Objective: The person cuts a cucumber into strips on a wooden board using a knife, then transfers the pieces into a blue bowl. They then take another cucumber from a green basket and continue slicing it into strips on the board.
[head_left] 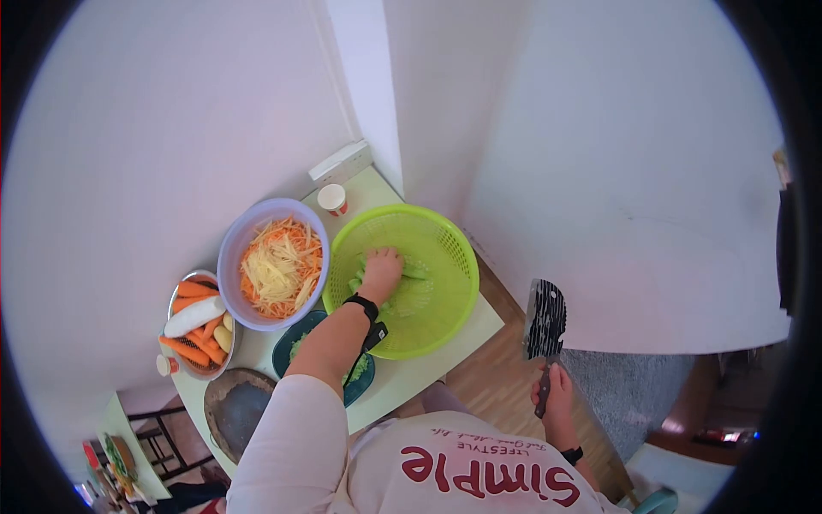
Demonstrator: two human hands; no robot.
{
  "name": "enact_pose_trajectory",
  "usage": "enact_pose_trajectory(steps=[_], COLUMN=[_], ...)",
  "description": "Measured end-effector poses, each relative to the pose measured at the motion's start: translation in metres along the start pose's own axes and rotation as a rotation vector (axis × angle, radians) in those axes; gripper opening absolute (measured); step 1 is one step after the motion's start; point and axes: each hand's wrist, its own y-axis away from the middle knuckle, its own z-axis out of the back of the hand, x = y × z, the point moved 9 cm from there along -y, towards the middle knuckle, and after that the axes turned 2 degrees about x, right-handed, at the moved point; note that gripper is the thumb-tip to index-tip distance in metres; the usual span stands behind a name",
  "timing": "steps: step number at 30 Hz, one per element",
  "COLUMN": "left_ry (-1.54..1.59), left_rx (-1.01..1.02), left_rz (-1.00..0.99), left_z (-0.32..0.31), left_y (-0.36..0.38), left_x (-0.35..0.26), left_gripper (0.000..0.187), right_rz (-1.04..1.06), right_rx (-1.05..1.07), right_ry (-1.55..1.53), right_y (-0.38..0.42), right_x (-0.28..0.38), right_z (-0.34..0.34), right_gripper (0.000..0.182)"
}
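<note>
My left hand (pixel 382 274) reaches down into a lime-green colander (pixel 454 304), fingers curled over long green vegetables (pixel 417 271) whose exact kind I cannot make out. Held upright off the right side of the table is a cleaver (pixel 545 320), its dark blade marked with pale streaks. My right hand (pixel 557 396) is wrapped round its handle. Under my left forearm, a dark teal bowl (pixel 282 349) with shredded green vegetable (pixel 360 368) is partly hidden. A lavender basin (pixel 229 287) of shredded orange and pale-yellow vegetables (pixel 278 270) stands left of the colander.
A metal bowl (pixel 235 349) at the left holds carrots (pixel 193 349), a white radish (pixel 193 316) and potatoes. Near it are a round chopping board (pixel 235 409) and a paper cup (pixel 166 366). Another cup (pixel 332 200) stands by the wall and a power strip (pixel 340 163).
</note>
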Motion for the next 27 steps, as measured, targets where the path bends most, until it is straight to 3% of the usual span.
enact_pose_trajectory(steps=[3,5,7,10,12,14,16,19,21,23,27], left_ry=[0.067,0.416,0.535,0.696,0.742,0.777,0.776,0.599,0.518,0.437,0.274], left_rx=[-0.094,-0.37,-0.497,-0.706,-0.782,-0.857,-0.847,-0.719,-0.551,-0.541,-0.487], left_rz=[-0.093,-0.094,-0.033,0.095,0.216,0.203,0.261,0.434,0.559,0.61,0.652], left_z=[0.022,0.049,0.078,0.14,0.155,0.158,0.133,0.084,0.053,0.034,0.01], left_y=[0.008,0.017,0.041,0.116,0.179,0.248,0.318,0.413,0.472,0.524,0.584], left_x=[-0.012,-0.008,-0.007,0.006,0.021,0.035,0.053,0.088,0.109,0.127,0.147], left_gripper=[0.031,0.033,0.032,0.032,0.033,0.035,0.039,0.037,0.035,0.033,0.038], right_rz=[0.022,0.043,0.073,0.173,0.278,0.261,0.313,0.222,0.169,0.214,0.429], right_rx=[0.045,0.08,0.13,0.245,0.346,0.455,0.626,0.795,0.889,1.158,1.27], right_ry=[0.06,0.108,0.159,0.21,0.243,0.286,0.329,0.461,0.57,0.748,1.001], right_y=[-0.016,-0.023,-0.028,-0.027,-0.014,-0.003,0.022,0.059,0.093,0.136,0.21], right_x=[0.009,0.025,0.041,0.065,0.084,0.085,0.077,0.047,0.021,-0.019,-0.072], right_z=[-0.01,-0.025,-0.047,-0.089,-0.125,-0.165,-0.205,-0.269,-0.306,-0.35,-0.409], right_gripper=[0.035,0.033,0.031,0.03,0.028,0.027,0.025,0.023,0.024,0.027,0.03])
